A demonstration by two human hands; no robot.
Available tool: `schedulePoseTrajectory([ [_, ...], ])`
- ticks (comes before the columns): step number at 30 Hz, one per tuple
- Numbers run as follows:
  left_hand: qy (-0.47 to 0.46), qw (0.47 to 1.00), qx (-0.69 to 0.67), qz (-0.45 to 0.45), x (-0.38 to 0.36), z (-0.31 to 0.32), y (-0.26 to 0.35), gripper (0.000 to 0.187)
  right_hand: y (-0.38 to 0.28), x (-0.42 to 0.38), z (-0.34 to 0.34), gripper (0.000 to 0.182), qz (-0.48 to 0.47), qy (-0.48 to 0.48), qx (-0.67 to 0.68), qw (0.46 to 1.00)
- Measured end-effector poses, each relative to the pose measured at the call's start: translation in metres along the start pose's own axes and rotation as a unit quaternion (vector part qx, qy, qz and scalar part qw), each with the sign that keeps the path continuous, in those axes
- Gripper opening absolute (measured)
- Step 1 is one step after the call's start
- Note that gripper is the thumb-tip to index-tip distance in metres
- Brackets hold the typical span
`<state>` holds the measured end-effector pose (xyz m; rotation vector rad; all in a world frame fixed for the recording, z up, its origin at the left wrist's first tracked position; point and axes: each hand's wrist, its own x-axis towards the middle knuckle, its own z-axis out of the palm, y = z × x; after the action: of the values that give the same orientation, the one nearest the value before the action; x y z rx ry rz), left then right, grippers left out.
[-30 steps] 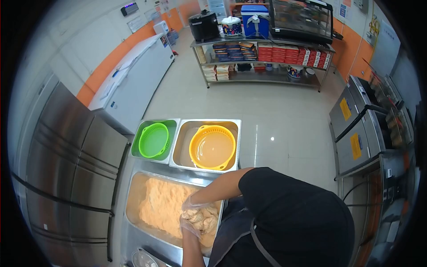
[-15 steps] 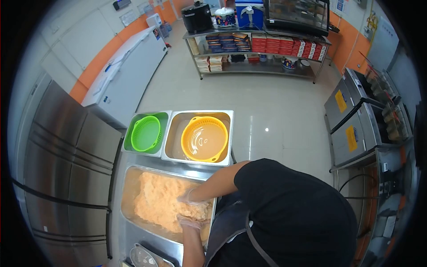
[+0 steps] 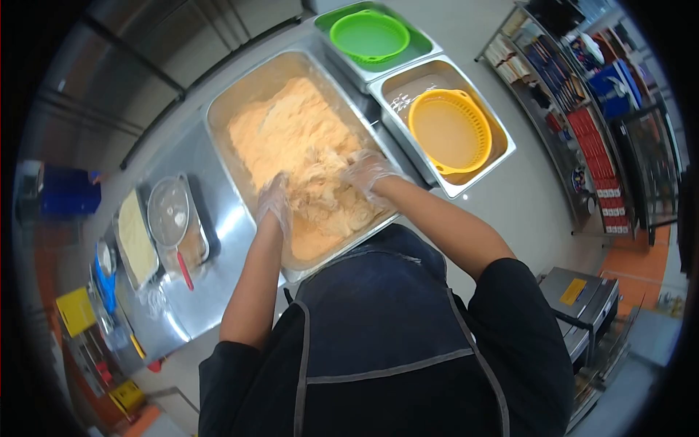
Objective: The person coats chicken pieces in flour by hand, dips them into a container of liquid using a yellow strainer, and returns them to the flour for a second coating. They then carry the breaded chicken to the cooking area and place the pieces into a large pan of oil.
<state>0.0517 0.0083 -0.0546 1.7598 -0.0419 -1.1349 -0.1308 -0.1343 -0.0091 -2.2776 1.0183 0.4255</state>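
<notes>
In the head view a large steel pan (image 3: 222, 156) holds pale orange breading flour (image 3: 287, 127), with a clump of coated, lumpy pieces (image 3: 320, 186) near its front. I cannot make out what the pieces are. My left hand (image 3: 274, 200), in a clear plastic glove, rests at the clump's left side, fingers stretched forward and partly in the flour. On the right side is my right hand (image 3: 370, 175), gloved the same way, its fingers spread against the pieces. Flour and glare on the gloves hide some fingertips.
Beyond the pan's right side, a yellow basket (image 3: 484, 138) sits in a liquid-filled steel pan, beside a green basket (image 3: 370, 57) in another. At left on the steel table lie a red-handled strainer (image 3: 169, 211) and a tray with pale yellow contents (image 3: 136, 237).
The view has turned toward the table, so the baskets now appear at upper right and the strainer at left. My hands have moved farther apart, to either side of the coated pieces.
</notes>
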Motion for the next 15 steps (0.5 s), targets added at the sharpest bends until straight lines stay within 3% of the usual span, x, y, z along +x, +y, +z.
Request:
schedulePoseTrajectory([
  [2,0.035,0.998,0.054,-0.011,-0.023,-0.007,0.018,0.068,0.008,0.012,0.007,0.052,-0.004,0.015,-0.023,1.000],
  [4,0.000,0.982,0.181,0.047,0.028,-0.024,-0.010,0.064,0.013,0.019,0.003,0.040,0.015,0.049,0.080,0.995],
  [5,-0.020,0.966,0.246,0.077,0.032,-0.026,-0.010,0.062,0.011,0.022,0.004,0.041,0.007,0.062,0.064,0.996],
  [8,0.058,0.826,0.488,0.276,0.000,0.003,0.011,0.058,0.015,0.050,0.025,0.043,-0.052,0.130,0.006,0.990],
  [11,0.007,0.765,0.544,0.344,-0.002,0.028,0.020,0.055,0.009,0.094,0.059,0.041,-0.109,0.028,-0.349,0.930],
  [14,-0.086,0.730,0.633,0.243,-0.004,0.039,0.032,0.056,-0.011,0.062,0.043,0.043,0.011,0.080,-0.103,0.991],
  [15,-0.090,0.714,0.645,0.258,-0.004,0.041,0.033,0.056,-0.012,0.059,0.038,0.044,0.011,0.052,-0.113,0.992],
])
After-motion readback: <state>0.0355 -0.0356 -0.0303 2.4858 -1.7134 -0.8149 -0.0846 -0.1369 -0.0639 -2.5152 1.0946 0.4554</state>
